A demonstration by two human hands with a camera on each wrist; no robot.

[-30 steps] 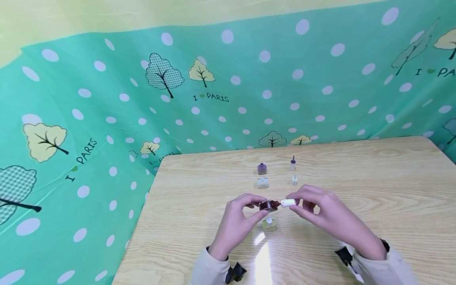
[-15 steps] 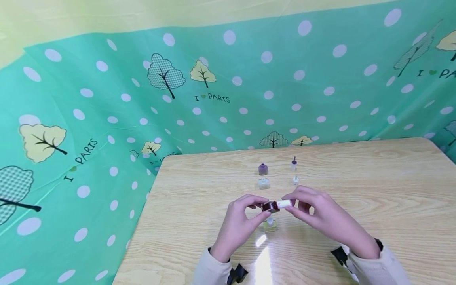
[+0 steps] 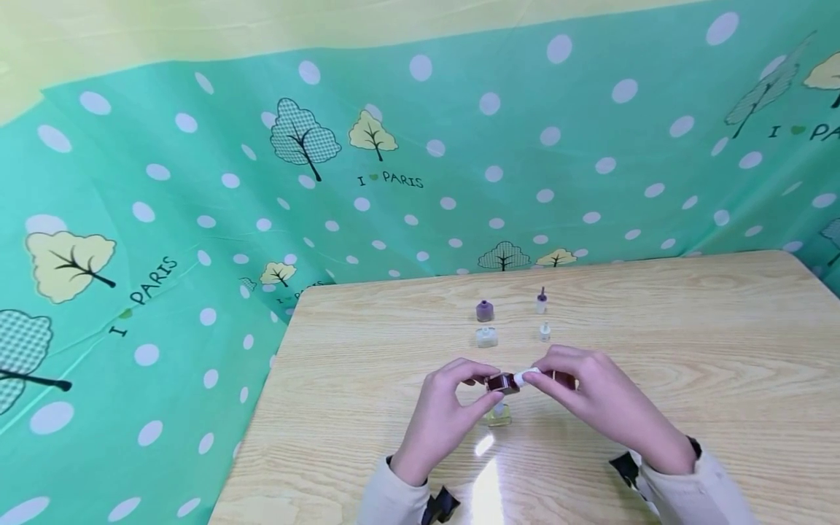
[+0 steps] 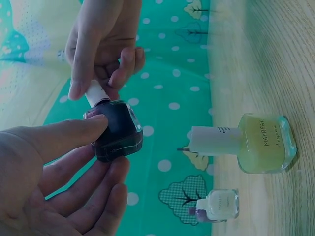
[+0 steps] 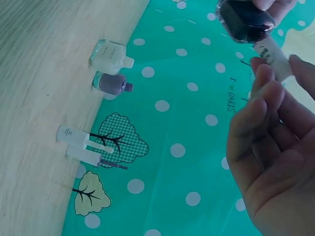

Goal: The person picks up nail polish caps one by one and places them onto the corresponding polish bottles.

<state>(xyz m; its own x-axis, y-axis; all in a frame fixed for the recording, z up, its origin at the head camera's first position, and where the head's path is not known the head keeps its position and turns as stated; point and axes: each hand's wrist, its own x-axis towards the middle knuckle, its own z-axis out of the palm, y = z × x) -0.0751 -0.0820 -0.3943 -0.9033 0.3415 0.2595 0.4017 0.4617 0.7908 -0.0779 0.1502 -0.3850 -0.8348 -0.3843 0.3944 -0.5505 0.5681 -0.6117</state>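
Note:
My left hand (image 3: 449, 408) pinches a dark red nail polish bottle (image 4: 118, 129) between thumb and fingers, tipped on its side above the table. From the right, my right hand (image 3: 593, 390) holds the white cap (image 5: 274, 58) by thumb and fingertips, and the cap sits right at the bottle's neck. Below the hands stands a yellow nail polish bottle (image 4: 263, 142) with its white cap on. Farther back are an uncapped clear bottle (image 3: 486, 337) and an uncapped purple bottle (image 3: 484, 311).
Right of those two bottles, a white cap (image 5: 73, 135) with a pale brush and another white cap (image 5: 83, 155) with a purple brush stand brush-up on the wooden table (image 3: 354, 343). A green dotted cloth (image 3: 394, 240) hangs along the table's far edge.
A second ago the dark brush neck showed between cap and bottle; the cap has since moved left against the bottle's neck. My right fingers have shifted their grip on the cap.

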